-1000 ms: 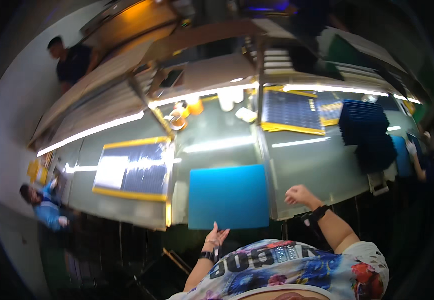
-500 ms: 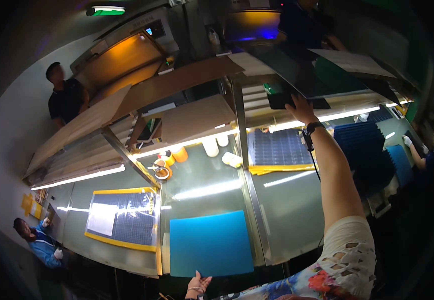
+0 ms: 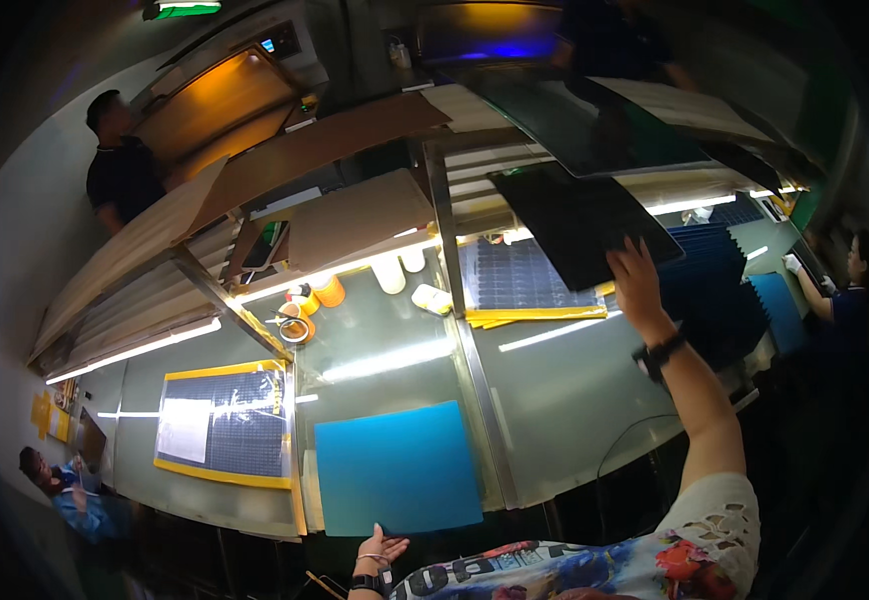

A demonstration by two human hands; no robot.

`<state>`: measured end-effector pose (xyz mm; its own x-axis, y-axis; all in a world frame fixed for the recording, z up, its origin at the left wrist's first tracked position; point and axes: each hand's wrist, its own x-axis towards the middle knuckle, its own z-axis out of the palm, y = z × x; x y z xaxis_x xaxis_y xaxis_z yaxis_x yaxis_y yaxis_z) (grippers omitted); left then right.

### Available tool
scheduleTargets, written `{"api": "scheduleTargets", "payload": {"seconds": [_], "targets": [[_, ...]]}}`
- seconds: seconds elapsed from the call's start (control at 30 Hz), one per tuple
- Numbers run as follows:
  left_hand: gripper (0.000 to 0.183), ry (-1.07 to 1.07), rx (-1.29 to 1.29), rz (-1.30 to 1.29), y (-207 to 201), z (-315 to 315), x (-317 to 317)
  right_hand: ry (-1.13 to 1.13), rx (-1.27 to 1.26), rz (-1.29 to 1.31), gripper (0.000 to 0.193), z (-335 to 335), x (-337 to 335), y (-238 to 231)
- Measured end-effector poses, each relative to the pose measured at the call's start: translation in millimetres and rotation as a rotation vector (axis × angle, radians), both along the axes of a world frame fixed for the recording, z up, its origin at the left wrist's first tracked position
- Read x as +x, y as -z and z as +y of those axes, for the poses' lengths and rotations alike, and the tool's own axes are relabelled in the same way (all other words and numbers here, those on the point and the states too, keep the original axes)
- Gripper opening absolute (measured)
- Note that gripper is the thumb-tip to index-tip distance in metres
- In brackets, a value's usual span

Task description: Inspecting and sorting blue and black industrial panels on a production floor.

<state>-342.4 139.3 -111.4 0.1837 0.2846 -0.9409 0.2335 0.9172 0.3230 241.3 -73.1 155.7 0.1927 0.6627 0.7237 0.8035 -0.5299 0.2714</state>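
Right hand (image 3: 640, 280) on the black panel (image 3: 580, 225), right of centre in the upper half of the frame: a thin, smooth rectangle, tilted, its far end overlapping the rack. The fingers lie slightly spread over its near edge, gripping there, thumb out of sight. And down at lower centre, the left hand (image 3: 383, 548), fingers loosely spread, meets the near edge of a blue sheet (image 3: 400, 475), flat, matte and square-cornered on the glossy grey-green bench (image 3: 355, 370). Over to the right, a dark blue stack (image 3: 710, 280), its edges ribbed like pleats. At left, a finely gridded panel (image 3: 250, 420) with yellow borders, under a shiny clear surface. Now the containers, near centre: an orange cylinder (image 3: 328, 290), a white cylinder (image 3: 388, 275), a pale tub (image 3: 432, 299) with yellow on it; contents I cannot make out. Above them, a flat brown board (image 3: 360, 215).
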Motion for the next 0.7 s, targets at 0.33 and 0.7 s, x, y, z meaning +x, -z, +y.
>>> {"api": "scheduleTargets", "payload": {"seconds": [0.33,0.7], "targets": [[0.062,0.867,0.199,-0.338,-91,-13,159,-0.094,-0.108,0.509,0.036,-99,-220,81],[0.068,0.260,-0.616,-0.875,-54,-136,220,-0.144,-0.262,1.022,0.041,-97,-327,138]]}}
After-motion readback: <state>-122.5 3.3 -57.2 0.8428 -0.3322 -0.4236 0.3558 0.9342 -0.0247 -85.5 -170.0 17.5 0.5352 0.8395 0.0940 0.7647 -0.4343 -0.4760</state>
